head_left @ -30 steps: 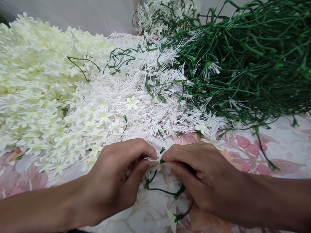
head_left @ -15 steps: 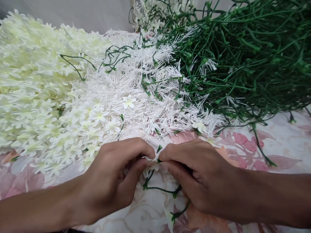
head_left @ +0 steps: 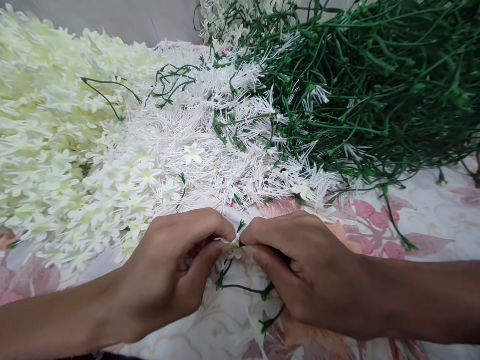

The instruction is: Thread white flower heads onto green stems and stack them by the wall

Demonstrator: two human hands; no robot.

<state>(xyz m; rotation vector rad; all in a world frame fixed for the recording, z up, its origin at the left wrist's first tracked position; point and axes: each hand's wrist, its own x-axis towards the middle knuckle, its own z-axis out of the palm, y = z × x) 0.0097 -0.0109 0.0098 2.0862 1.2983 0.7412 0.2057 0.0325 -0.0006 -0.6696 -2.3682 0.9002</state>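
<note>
1. The left hand [head_left: 168,277] pinches a white blossom [head_left: 229,245].
2. The right hand [head_left: 311,270] pinches the green stem [head_left: 240,288] at the blossom.
3. Both rest near the floral cloth's [head_left: 431,220] front edge.

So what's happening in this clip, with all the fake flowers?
A person's left hand and right hand pinch a small white flower together on a thin green stem, low over a floral cloth. Behind them lie a pile of cream flowers, a heap of white spiky pieces and a tangle of bare green stems.
</note>
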